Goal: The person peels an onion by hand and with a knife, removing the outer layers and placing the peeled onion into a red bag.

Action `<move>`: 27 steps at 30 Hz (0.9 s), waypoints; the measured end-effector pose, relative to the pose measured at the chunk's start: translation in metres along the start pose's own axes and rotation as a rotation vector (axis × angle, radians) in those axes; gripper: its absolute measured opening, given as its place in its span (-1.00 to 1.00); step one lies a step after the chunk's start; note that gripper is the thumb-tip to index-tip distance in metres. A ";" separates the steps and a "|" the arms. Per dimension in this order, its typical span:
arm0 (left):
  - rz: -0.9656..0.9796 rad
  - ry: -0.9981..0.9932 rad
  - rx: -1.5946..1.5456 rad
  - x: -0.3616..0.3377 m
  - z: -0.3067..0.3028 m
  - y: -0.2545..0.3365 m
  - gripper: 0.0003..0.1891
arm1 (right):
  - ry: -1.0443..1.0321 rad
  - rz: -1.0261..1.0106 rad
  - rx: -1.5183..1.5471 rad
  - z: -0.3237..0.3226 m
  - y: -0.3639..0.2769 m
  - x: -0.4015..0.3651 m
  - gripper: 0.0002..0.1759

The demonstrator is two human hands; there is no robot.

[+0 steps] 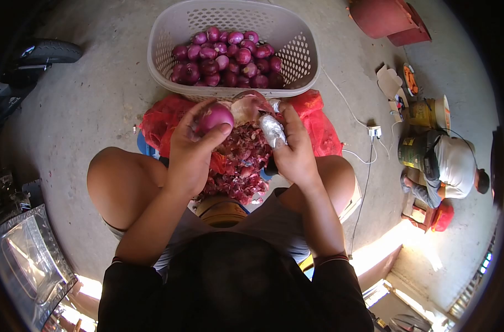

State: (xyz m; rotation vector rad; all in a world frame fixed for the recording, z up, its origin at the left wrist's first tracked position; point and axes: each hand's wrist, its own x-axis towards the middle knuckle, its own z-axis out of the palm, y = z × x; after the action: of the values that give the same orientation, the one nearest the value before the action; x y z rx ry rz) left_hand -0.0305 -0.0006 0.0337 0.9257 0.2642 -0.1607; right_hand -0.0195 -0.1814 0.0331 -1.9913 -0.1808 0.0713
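Note:
My left hand (pixel 192 152) is closed around a red onion (pixel 215 118), its purple surface smooth and shiny. Beside it, my right hand (pixel 296 152) is closed, with silver wrapping (pixel 273 131) over the thumb and more silver at a fingertip. Something small and dark shows by that thumb, but I cannot make out what it is. Below both hands lies a heap of onion skins (pixel 243 160), between my knees. Red mesh sacking (pixel 318 124) spreads on both sides of the heap. A grey plastic basket (pixel 158 50) full of red onions (pixel 224 58) stands just beyond my hands.
At the right, a seated person (pixel 454 166) bends beside a dark bucket (pixel 411 152). Power cables run to a socket block (pixel 374 131) on the floor. A red container (pixel 382 16) lies at the upper right; a wheel (pixel 53 51) is at the left.

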 end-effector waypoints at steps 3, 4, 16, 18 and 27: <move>0.048 -0.015 0.017 0.000 0.001 -0.001 -0.44 | -0.005 0.040 -0.032 -0.001 0.000 0.000 -0.51; 0.044 -0.014 0.030 0.000 0.000 -0.001 -0.44 | 0.010 0.032 -0.054 -0.002 0.001 0.000 -0.51; 0.034 -0.056 0.145 0.002 -0.005 0.006 -0.47 | 0.065 0.049 -0.126 -0.015 0.001 0.002 -0.50; 0.056 -0.078 0.164 0.002 -0.005 0.007 -0.47 | 0.060 0.040 -0.144 -0.020 0.003 0.002 -0.51; 0.090 -0.120 0.190 0.005 -0.010 0.014 -0.46 | -0.190 0.085 -0.544 -0.044 -0.006 -0.003 -0.50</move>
State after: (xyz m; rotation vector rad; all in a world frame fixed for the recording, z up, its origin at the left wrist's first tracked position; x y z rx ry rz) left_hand -0.0238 0.0157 0.0373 1.1101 0.0968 -0.1592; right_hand -0.0171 -0.2190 0.0562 -2.5351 -0.2582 0.2932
